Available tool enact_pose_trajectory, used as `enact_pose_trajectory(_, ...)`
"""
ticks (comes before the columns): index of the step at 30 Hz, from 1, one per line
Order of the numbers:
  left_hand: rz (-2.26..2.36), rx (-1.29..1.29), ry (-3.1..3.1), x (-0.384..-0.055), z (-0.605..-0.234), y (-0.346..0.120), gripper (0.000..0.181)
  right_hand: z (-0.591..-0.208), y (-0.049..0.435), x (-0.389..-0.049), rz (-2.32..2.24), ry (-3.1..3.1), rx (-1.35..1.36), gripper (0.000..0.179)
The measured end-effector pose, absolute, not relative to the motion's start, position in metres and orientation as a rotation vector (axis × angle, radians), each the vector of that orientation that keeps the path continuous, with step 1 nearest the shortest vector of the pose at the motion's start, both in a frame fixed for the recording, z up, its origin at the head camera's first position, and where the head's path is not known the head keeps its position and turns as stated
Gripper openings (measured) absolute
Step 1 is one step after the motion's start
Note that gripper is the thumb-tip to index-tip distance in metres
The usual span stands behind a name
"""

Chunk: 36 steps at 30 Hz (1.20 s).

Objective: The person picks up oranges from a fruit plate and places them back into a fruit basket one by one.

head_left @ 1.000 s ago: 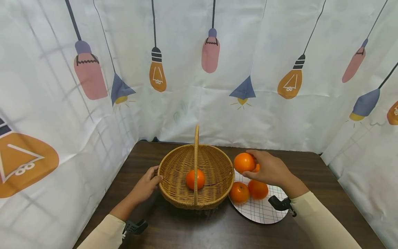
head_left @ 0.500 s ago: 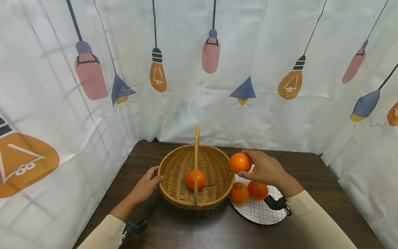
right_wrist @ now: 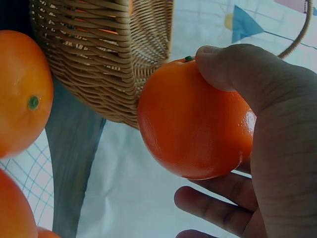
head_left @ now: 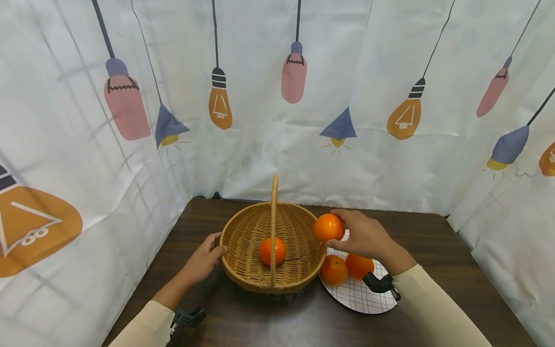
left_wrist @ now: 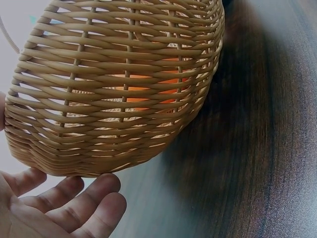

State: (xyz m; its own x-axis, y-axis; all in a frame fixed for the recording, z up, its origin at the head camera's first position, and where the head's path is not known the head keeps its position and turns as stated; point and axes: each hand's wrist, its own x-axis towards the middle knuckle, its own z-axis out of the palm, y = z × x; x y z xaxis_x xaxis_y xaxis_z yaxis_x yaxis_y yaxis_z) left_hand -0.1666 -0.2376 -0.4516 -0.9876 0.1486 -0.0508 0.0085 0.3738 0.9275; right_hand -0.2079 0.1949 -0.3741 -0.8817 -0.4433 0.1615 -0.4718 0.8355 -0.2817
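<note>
A round wicker basket point(head_left: 243, 270) with a tall arched handle point(head_left: 274, 193) stands on the table, and one orange point(head_left: 279, 251) lies inside it. My left hand point(head_left: 203, 259) holds the basket's left rim, thumb over the edge; in the left wrist view its fingers point(left_wrist: 81, 208) lie against the outer weave. Over the basket's right rim, my right hand point(head_left: 366, 236) grips another orange point(right_wrist: 195, 124) between thumb and fingers. That orange is glossy, with a small green stem spot. Below it, two more oranges show on the plate point(head_left: 364, 301), one of them this orange point(head_left: 334, 270).
The plate, white with a grid pattern, sits right of the basket on the dark wooden table point(head_left: 433, 250). A white curtain point(head_left: 260, 159) printed with hanging lamps closes off the back and sides.
My right hand has moved left with its orange, from above the plate to the basket's right rim. The left hand and the basket have stayed in place.
</note>
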Motion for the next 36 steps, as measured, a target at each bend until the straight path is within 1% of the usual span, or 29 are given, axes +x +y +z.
enact_pose_trajectory(16, 1.693, 0.156, 2.507, -0.166, -0.451, -0.237, 0.057, -0.374, 0.184, -0.208, 0.496, -2.897, 0.774, 0.087)
enact_pose_trajectory(36, 1.699, 0.140, 2.495, -0.166, -0.454, -0.238, 0.060, -0.381, 0.179, -0.206, 0.496, -2.904, 0.809, 0.084)
